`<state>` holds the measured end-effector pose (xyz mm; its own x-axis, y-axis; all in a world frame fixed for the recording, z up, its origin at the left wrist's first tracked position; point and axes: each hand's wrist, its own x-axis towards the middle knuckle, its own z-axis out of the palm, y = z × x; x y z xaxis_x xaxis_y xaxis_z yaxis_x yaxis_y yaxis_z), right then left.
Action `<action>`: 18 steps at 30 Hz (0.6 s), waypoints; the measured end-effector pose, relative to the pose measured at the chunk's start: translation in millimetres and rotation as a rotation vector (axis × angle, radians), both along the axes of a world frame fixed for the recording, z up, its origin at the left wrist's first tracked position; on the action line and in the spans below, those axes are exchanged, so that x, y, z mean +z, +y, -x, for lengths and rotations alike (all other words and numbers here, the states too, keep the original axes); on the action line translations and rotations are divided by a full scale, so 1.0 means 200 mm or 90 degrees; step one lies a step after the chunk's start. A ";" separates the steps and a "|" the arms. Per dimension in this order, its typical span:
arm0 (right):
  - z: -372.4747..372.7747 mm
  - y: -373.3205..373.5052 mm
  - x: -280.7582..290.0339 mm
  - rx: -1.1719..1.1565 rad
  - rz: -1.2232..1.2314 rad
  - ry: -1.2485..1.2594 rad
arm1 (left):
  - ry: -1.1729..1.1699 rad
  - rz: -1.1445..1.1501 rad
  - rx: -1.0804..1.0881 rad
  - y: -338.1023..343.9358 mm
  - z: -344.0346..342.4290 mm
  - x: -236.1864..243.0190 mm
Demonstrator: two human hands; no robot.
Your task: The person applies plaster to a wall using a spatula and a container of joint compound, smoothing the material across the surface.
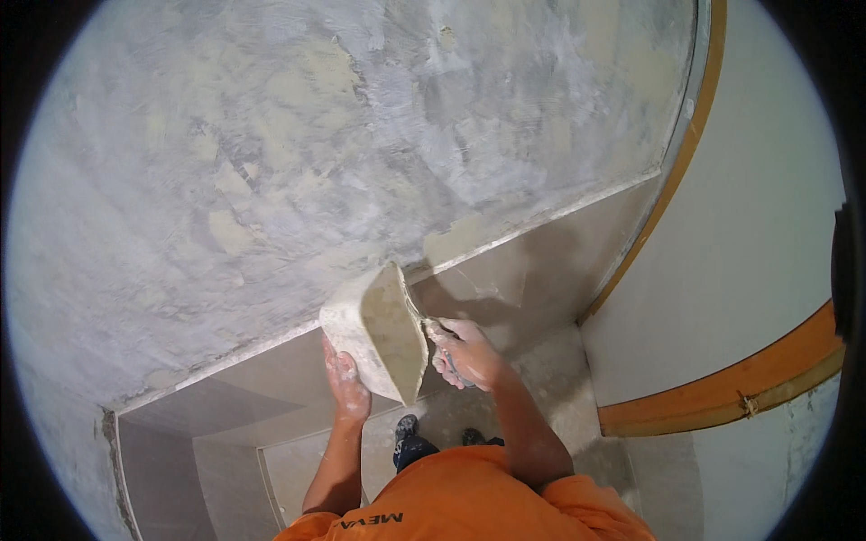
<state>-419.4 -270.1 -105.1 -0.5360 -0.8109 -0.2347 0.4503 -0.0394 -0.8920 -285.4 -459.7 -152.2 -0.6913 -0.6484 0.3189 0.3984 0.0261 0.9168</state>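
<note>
My left hand point(347, 383) grips the lower edge of a pale, putty-smeared tray point(374, 329), tilted so its inside faces right. My right hand point(465, 353) is closed around the handle of a putty knife point(424, 320), whose blade reaches into the tray. Both hands are dusted with white putty and sit just below the wall point(298, 153), a large grey-white surface patched with beige filler. A fresh beige smear point(451, 242) lies on the wall right above the tray.
Beige tiled skirting point(505, 270) runs along the wall's base, and a tiled floor point(316, 460) lies below with my shoes point(408, 442) on it. An orange-brown door frame point(722, 388) stands at the right beside a plain white surface point(749, 225).
</note>
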 end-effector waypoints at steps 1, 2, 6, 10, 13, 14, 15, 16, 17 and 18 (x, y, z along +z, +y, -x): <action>0.00 0.00 -0.05 0.002 0.001 0.002 | 0.002 0.001 0.002 -0.01 0.00 -0.01; 0.01 0.00 -0.11 -0.055 -0.014 -0.006 | 0.014 -0.055 -0.012 -0.01 0.01 -0.01; -0.01 0.06 -0.29 -0.156 0.075 0.072 | 0.010 -0.185 -0.041 0.04 0.01 0.10; -0.09 0.09 -0.20 -0.199 0.123 0.129 | 0.008 -0.171 -0.039 0.02 0.01 0.09; -0.12 0.12 -0.22 -0.187 0.176 0.120 | 0.003 -0.184 -0.051 0.03 0.04 0.08; -0.13 0.12 -0.23 -0.188 0.175 0.121 | 0.011 -0.190 -0.041 0.03 0.05 0.08; -0.14 0.12 -0.23 -0.193 0.181 0.119 | 0.018 -0.196 -0.032 0.04 0.05 0.08; -0.15 0.12 -0.24 -0.198 0.187 0.118 | 0.019 -0.197 -0.032 0.04 0.06 0.09; -0.16 0.12 -0.24 -0.198 0.186 0.119 | 0.019 -0.198 -0.033 0.05 0.06 0.10; -0.16 0.12 -0.24 -0.217 0.182 0.117 | 0.020 -0.198 -0.033 0.05 0.06 0.10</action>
<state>-386.5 -245.8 -153.7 -0.7941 -0.6002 0.0956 0.2048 -0.4123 -0.8877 -297.3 -448.8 -131.8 -0.7190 -0.6824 0.1315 0.4195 -0.2753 0.8650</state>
